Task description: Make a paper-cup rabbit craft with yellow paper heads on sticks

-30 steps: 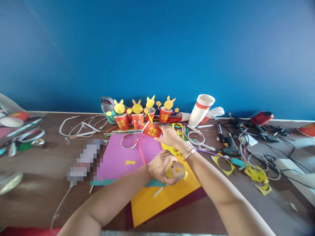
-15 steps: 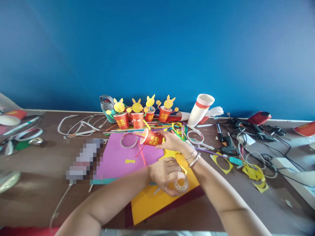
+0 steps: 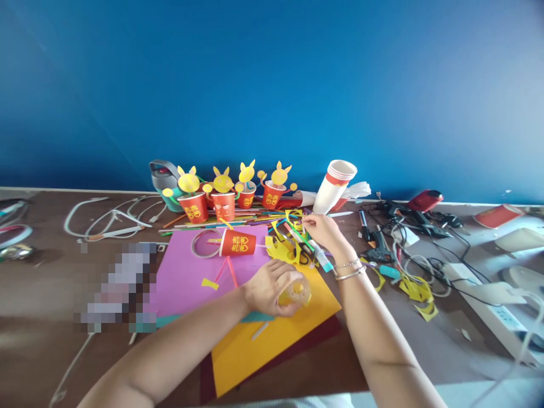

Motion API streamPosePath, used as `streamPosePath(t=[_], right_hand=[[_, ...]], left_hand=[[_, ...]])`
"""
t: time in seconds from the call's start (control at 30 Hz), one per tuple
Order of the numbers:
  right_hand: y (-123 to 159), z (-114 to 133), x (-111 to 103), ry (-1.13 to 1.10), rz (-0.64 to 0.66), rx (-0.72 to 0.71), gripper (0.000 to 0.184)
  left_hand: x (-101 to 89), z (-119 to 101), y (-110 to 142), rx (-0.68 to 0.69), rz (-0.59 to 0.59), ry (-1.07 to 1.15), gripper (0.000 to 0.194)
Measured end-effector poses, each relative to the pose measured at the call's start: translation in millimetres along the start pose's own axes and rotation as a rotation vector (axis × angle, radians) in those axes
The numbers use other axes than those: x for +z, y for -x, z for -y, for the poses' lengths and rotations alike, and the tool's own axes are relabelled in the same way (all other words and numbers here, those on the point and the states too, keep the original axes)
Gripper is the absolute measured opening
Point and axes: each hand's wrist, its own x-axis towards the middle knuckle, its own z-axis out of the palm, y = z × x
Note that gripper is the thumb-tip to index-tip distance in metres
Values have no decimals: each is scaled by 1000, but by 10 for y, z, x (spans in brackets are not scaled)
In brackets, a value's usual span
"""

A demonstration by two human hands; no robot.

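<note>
My left hand (image 3: 270, 286) is closed around a roll of clear tape (image 3: 298, 290) above the orange paper sheet (image 3: 250, 362). My right hand (image 3: 323, 231) reaches beyond it to the yellow paper scraps (image 3: 280, 249) and coloured pens. Its thumb and fingers are pinched together; what is between them, if anything, is too small to tell. A red paper cup (image 3: 238, 242) with gold characters lies on its side on the purple paper (image 3: 178, 277). Pink straw pieces (image 3: 230, 271) and a ring-shaped tape roll (image 3: 199, 245) are beside it.
Several red cups (image 3: 193, 208) with yellow rabbit-eared paper heads stand along the back, before a grey bottle (image 3: 164, 178). Stacked paper cups (image 3: 335, 184) lean at centre right. Glue guns (image 3: 377, 246), black cables and a power strip (image 3: 505, 317) occupy the right side.
My right hand has left the red cup, which now lies on the purple paper, and has moved right to the scraps and pens. My left hand keeps the tape roll. The view has turned slightly right.
</note>
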Motion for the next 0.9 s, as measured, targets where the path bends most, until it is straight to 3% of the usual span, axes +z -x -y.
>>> streamPosePath(t=[0.17,0.27,0.53,0.7,0.9], right_hand=[[-37,-241,-49,-9,21,94,26],[-31,-287,-59,12,28,114,28],[-90,-361,3,107,-26,208,32],[-172,-383,139,100,-21,235,35],[-241,-463,326,73,-61,236,32]], left_hand=[[21,54,5,-311,-113,-183,48],[42,98,30,-418,-173,-238,52],[41,109,20,-484,-209,-200,51],[37,115,28,-449,-276,-209,51],[29,112,21,-427,-267,-187,51]])
